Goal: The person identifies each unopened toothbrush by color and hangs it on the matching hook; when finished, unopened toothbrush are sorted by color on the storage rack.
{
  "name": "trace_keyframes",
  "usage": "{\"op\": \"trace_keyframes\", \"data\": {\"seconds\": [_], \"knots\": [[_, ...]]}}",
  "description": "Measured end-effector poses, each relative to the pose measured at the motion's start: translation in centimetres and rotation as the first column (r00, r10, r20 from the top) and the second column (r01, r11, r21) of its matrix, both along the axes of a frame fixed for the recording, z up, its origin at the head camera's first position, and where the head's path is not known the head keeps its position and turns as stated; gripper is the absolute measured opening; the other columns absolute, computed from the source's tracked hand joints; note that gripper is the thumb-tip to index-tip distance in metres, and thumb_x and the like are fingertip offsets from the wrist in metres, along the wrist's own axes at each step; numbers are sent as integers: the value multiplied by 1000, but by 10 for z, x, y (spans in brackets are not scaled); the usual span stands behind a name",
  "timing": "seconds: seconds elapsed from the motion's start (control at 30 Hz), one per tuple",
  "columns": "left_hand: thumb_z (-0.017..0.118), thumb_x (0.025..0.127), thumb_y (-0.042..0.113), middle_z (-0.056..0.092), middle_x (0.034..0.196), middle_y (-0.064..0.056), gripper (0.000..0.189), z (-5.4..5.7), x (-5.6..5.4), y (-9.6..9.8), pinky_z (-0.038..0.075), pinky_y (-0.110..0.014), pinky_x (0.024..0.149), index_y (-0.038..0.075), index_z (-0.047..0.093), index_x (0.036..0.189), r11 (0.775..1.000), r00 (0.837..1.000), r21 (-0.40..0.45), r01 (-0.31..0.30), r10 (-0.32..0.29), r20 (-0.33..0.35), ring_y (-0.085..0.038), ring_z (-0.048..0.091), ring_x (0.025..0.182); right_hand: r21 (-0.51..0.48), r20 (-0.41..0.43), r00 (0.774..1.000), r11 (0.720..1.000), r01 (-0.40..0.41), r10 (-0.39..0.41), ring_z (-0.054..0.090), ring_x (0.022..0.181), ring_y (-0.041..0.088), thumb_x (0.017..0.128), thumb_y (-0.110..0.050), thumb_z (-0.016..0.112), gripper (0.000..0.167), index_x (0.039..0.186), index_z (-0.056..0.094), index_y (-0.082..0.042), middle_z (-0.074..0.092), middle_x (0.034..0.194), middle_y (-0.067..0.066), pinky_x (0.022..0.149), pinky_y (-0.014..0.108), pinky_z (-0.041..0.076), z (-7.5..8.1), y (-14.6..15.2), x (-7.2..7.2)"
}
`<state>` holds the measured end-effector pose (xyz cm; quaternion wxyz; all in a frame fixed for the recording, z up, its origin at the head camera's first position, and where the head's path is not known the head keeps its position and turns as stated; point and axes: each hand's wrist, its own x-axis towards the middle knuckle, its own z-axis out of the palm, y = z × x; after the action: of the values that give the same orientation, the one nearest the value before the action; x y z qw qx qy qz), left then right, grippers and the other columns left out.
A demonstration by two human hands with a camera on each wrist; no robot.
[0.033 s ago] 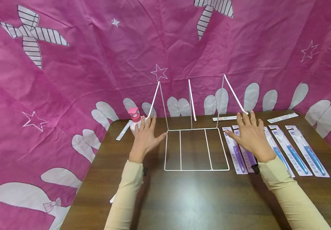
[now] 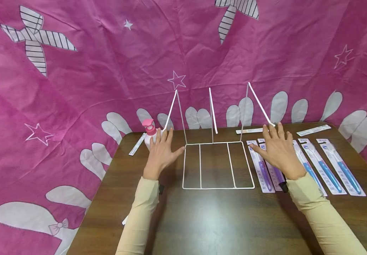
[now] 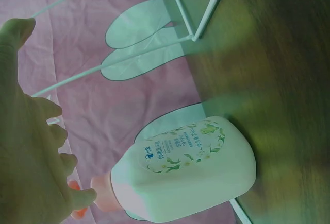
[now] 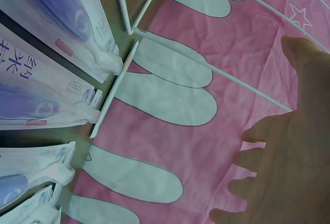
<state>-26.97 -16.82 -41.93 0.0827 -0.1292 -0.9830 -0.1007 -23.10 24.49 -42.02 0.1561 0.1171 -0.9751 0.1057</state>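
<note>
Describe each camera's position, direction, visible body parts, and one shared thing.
Head: head-worn, facing forward and down at the brown wooden table and white wire rack; left hand, right hand and cream sleeves show.
Left wrist: worn there, facing the white plastic pink-topped bottle; left hand shows.
Right wrist: worn there, facing packaged plastic toothbrushes and pink fabric backdrop; right hand shows.
Shared: head and left wrist show the bottle.

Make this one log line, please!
left hand: spread, near white plastic pink-pump bottle | right hand: spread, above purple, blue packaged toothbrushes | white wire rack: between hands
</note>
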Motion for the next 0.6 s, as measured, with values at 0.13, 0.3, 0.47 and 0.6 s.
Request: {"op": "trace_keyframes", "data": {"seconds": [0.13, 0.3, 0.47, 0.6], "knots": [[51, 92, 68, 24, 164, -17, 95, 1, 0, 1, 10, -64, 117, 11, 20, 162, 1000, 1000, -6, -2, 2, -1, -39, 5, 153, 1, 13, 1000, 1000, -5, 5, 14, 144, 58, 95, -56, 59, 91, 150, 33, 12, 32, 152, 36, 104, 77, 17, 0, 1, 1], [50, 92, 70, 9, 168, -11, 96, -2, -1, 2, 7, -64, 117, 12, 17, 162, 1000, 1000, -12, 0, 1, 28, -36, 0, 153, 39, 18, 1000, 999, -13, 12, 16, 143, 58, 94, -56, 60, 92, 150, 33, 12, 29, 154, 35, 103, 78, 18, -3, 2, 1], [48, 92, 71, 5, 168, -12, 97, -5, -1, 3, 7, -65, 117, 11, 18, 162, 1000, 1000, -6, 10, -10, 29, -38, 1, 153, 63, 20, 1000, 998, -23, 22, 18, 143, 58, 95, -60, 57, 93, 149, 34, 11, 27, 156, 34, 103, 78, 20, -8, 5, 1], [48, 92, 71, 6, 168, -13, 97, -4, -2, 4, 9, -66, 116, 12, 18, 162, 1000, 999, 12, 14, -14, 32, -40, 5, 153, 35, 7, 999, 998, -43, 43, 20, 141, 59, 93, -60, 60, 94, 149, 35, 11, 26, 155, 35, 100, 77, 24, -8, 6, -1]]}}
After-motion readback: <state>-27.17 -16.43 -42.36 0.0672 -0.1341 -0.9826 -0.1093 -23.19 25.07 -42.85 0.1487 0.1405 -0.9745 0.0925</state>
